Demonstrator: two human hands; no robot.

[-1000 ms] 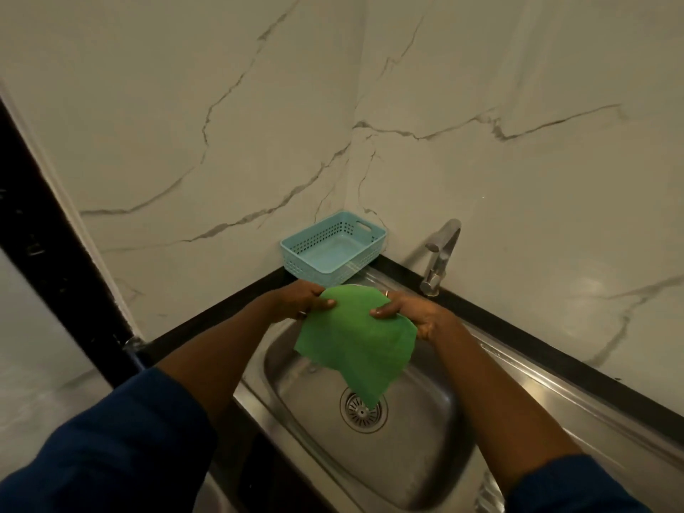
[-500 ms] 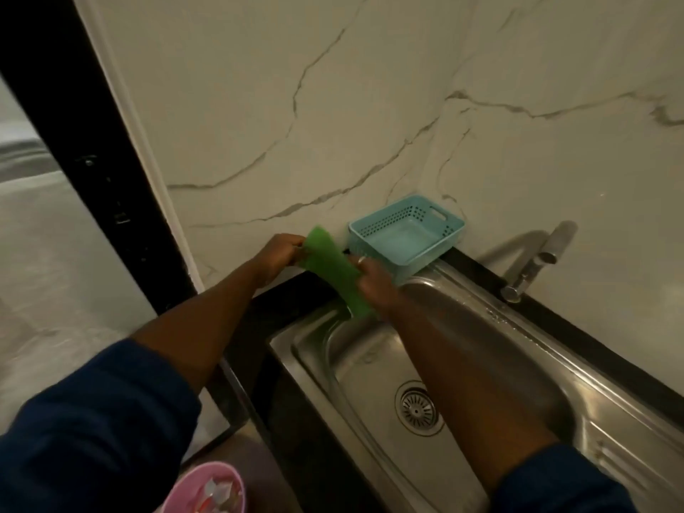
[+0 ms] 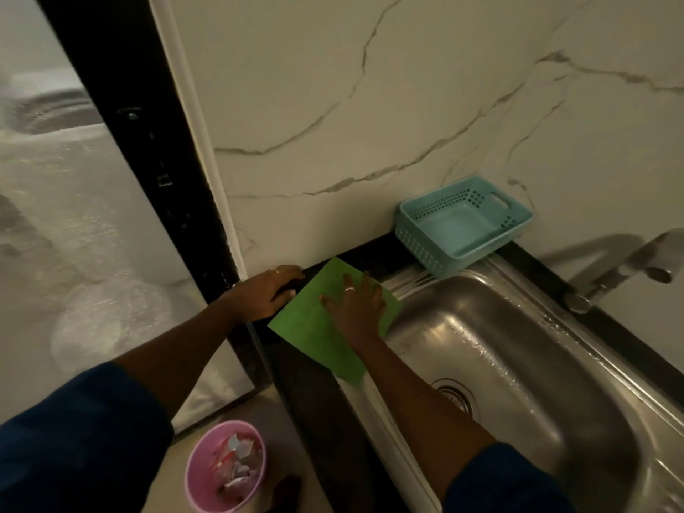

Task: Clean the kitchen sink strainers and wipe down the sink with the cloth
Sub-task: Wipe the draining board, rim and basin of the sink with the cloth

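The cloth (image 3: 311, 327) lies flat on the counter (image 3: 314, 401) just left of the sink (image 3: 518, 364), its corners reaching the sink's rim; the right hand (image 3: 357, 309) presses it down, fingers straight and spread, gripping nothing; the left hand (image 3: 264, 292), further left of the sink, rests relaxed on the counter's end. The counter stops close by, so a hard sweep away from the sink could drag the cloth off towards the bin (image 3: 225, 466) below; the basket (image 3: 462, 225) blocks the sink's far-left corner; the basin, strainer (image 3: 457, 396) included, lies open.
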